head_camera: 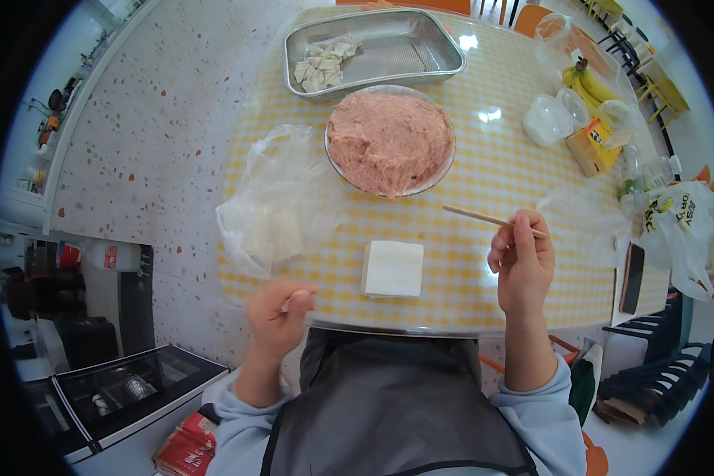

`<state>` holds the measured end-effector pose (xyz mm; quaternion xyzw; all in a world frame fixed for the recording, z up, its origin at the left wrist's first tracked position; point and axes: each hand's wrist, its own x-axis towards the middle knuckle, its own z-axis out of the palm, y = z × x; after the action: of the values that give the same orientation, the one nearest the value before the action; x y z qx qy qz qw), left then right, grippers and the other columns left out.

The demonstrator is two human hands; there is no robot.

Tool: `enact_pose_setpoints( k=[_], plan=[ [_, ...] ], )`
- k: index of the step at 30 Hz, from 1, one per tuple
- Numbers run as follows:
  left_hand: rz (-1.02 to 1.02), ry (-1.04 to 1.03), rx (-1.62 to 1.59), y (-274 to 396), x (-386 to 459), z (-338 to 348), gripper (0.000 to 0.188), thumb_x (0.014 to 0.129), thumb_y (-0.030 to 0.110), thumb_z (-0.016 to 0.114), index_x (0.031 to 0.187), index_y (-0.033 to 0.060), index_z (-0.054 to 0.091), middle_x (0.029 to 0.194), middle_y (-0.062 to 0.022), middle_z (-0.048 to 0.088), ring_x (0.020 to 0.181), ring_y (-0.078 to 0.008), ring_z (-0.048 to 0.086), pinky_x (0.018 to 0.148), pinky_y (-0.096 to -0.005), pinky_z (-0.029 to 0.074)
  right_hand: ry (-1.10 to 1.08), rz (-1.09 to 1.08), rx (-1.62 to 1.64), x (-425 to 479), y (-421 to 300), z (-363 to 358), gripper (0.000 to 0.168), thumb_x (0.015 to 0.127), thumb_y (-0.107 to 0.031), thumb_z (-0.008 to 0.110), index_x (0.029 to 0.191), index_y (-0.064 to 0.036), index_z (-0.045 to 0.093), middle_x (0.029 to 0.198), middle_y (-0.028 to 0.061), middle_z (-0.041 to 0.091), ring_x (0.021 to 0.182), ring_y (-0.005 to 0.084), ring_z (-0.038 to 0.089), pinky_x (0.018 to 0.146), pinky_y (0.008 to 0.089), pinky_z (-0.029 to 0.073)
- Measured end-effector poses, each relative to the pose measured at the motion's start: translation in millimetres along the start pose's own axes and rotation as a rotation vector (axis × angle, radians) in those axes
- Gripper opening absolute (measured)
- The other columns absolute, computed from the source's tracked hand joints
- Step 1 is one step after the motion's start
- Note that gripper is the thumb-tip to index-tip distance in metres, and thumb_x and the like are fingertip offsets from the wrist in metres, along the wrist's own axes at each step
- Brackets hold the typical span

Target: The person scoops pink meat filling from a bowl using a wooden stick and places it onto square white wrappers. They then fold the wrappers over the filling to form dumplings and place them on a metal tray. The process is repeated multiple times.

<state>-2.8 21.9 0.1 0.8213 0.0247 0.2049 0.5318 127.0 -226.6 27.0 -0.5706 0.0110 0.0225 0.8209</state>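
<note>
My right hand [523, 256] grips a thin wooden stick [479, 215] between thumb and fingers, its tip pointing left over the table. Near the table's front edge, my left hand [281, 315] is curled with thumb and index finger close together; whether anything small is between them cannot be told. A stack of square, pale dough wrappers [394, 269] lies between my hands. Beyond it stands a bowl heaped with pink minced meat [390, 140]. Several folded wontons [326, 62] sit at the left end of a metal mesh tray [413, 76] behind the bowl.
A clear plastic bag [282, 205] with pale wrappers inside lies left of the bowl. At the right are plastic containers [547, 121], a yellow box [594, 147], bananas [595, 86], a phone [632, 278] and a white plastic bag [681, 232]. A checked cloth covers the table [488, 172].
</note>
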Motion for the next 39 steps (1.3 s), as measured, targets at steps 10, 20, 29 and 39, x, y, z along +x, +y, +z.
enact_pose_setpoints(
  k=[10, 20, 29, 39],
  plan=[
    [-0.235, 0.117, -0.309, -28, 1, 28, 0.021, 0.085, 0.014, 0.046, 0.072, 0.0, 0.054, 0.054, -0.0001, 0.047, 0.047, -0.0034, 0.04, 0.043, -0.0166, 0.031, -0.159, 0.336, -0.083, 22, 29, 29, 0.02, 0.085, -0.017, 0.042, 0.085, 0.0, 0.05, 0.062, 0.0067, 0.055, 0.049, 0.0105, 0.049, 0.042, 0.022, 0.041],
    [-0.249, 0.177, -0.329, -32, 0, 30, 0.02, 0.085, 0.013, 0.045, 0.071, 0.0003, 0.053, 0.053, 0.0006, 0.046, 0.047, -0.0033, 0.04, 0.043, -0.0165, 0.03, -0.539, -0.808, -0.857, 0, 33, 76, 0.025, 0.068, 0.004, 0.057, 0.094, 0.002, 0.054, 0.067, 0.0101, 0.052, 0.057, 0.0216, 0.051, 0.049, 0.0291, 0.042],
    [-0.263, 0.15, -0.288, -30, 1, 28, 0.021, 0.084, 0.013, 0.046, 0.071, -0.0005, 0.055, 0.052, 0.0002, 0.047, 0.047, -0.0037, 0.04, 0.043, -0.0168, 0.03, -0.538, -0.918, -1.012, -3, 58, 93, 0.034, 0.067, 0.003, 0.056, 0.099, 0.005, 0.047, 0.069, 0.0105, 0.05, 0.061, 0.0221, 0.051, 0.051, 0.0295, 0.043],
    [-0.256, 0.165, -0.309, -32, 1, 30, 0.02, 0.084, 0.012, 0.047, 0.071, -0.0005, 0.055, 0.052, 0.0005, 0.047, 0.048, -0.0029, 0.041, 0.043, -0.0163, 0.031, -0.511, -0.868, -1.049, -8, 55, 67, 0.035, 0.067, 0.004, 0.054, 0.101, 0.004, 0.047, 0.075, 0.0122, 0.052, 0.064, 0.0235, 0.052, 0.053, 0.0299, 0.044]
  ],
)
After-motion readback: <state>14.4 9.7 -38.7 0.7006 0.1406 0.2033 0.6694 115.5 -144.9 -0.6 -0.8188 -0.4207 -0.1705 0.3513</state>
